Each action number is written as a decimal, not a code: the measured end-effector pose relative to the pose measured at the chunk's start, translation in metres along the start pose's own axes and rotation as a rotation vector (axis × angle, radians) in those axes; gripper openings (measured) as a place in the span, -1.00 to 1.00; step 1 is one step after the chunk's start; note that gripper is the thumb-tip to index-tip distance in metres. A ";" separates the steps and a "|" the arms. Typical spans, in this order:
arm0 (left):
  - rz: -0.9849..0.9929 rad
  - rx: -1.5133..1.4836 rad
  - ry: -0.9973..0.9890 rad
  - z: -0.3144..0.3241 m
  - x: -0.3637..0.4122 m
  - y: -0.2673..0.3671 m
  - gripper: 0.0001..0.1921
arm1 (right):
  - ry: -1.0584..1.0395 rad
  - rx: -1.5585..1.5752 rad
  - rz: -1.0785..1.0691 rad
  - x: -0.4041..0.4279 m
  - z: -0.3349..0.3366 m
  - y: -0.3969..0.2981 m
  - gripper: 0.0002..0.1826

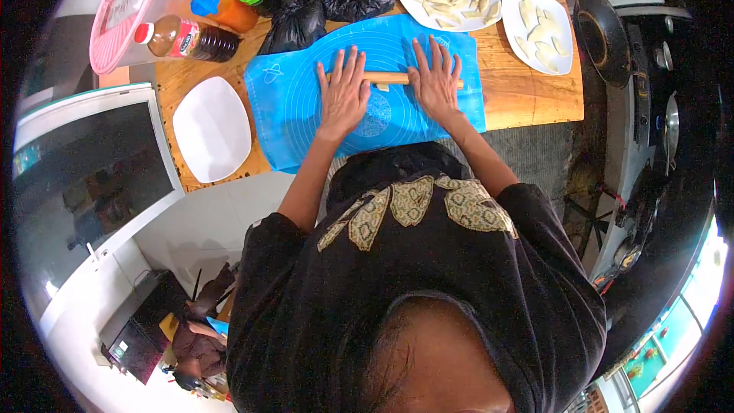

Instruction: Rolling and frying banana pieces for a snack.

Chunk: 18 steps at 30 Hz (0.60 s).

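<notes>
A thin wooden rolling pin lies crosswise on a blue baking mat printed with white circles. My left hand rests flat over the pin's left part, fingers stretched out and spread. Over its right part lies my right hand, also flat with the fingers apart; the pin's end shows just past it. Neither hand is wrapped around the pin. A small pale piece, perhaps dough, peeks out beneath the pin between my hands.
On the wooden table, white plates at the right hold pale dough-like pieces. A white plate sits left. Behind are a dark sauce bottle, a squeeze bottle and black plastic bags. Right stands a wok.
</notes>
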<state>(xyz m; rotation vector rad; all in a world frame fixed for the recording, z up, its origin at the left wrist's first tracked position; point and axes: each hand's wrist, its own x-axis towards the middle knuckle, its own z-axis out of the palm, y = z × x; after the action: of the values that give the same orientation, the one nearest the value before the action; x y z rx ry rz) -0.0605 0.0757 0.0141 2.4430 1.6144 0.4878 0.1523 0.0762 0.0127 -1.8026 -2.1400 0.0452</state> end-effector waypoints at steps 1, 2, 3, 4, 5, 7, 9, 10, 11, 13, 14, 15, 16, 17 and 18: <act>0.003 -0.002 -0.001 0.000 0.005 -0.002 -0.43 | 0.022 -0.003 0.005 0.004 0.002 0.001 -0.40; 0.017 0.029 -0.021 0.000 0.011 -0.005 -0.44 | 0.022 -0.004 0.008 0.008 0.004 0.003 -0.40; 0.031 0.062 -0.041 0.000 0.016 -0.007 -0.45 | 0.029 -0.019 0.016 0.013 0.005 0.002 -0.40; 0.033 0.062 -0.042 0.000 0.021 -0.008 -0.45 | 0.036 -0.034 0.024 0.017 0.005 0.002 -0.40; 0.042 0.090 -0.047 0.000 0.026 -0.008 -0.46 | 0.037 -0.035 0.027 0.022 0.006 0.003 -0.40; 0.052 0.120 -0.053 0.003 0.034 -0.012 -0.46 | 0.093 0.024 0.029 0.031 0.004 0.001 -0.32; 0.061 0.087 -0.012 0.006 0.041 -0.014 -0.51 | 0.096 0.046 0.050 0.036 0.002 -0.002 -0.32; 0.066 0.086 -0.013 0.005 0.042 -0.014 -0.51 | 0.098 0.067 0.069 0.038 0.001 -0.002 -0.31; 0.096 0.068 -0.031 0.003 0.043 -0.016 -0.57 | 0.099 0.065 0.073 0.039 0.001 -0.003 -0.31; 0.129 0.050 -0.049 0.005 0.041 -0.016 -0.62 | 0.149 0.058 0.041 0.041 0.002 -0.004 -0.35; 0.121 -0.016 -0.008 0.006 0.039 -0.015 -0.68 | 0.150 0.057 0.043 0.041 0.003 -0.005 -0.35; 0.111 -0.082 0.032 0.004 0.037 -0.012 -0.71 | 0.176 0.066 0.032 0.039 0.004 -0.004 -0.38; 0.113 -0.081 0.032 0.002 0.038 -0.008 -0.71 | 0.201 0.075 0.021 0.037 0.005 -0.004 -0.40; 0.077 -0.122 0.007 0.001 0.040 -0.004 -0.73 | 0.203 0.074 0.022 0.035 0.006 -0.003 -0.40; 0.041 -0.161 -0.017 -0.001 0.041 -0.001 -0.75 | 0.198 0.080 0.019 0.033 0.007 -0.002 -0.42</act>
<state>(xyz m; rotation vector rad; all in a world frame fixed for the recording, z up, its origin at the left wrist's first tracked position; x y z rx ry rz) -0.0470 0.1135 0.0216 2.3588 1.4605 0.5785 0.1440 0.1092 0.0142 -1.7066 -1.9562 -0.0409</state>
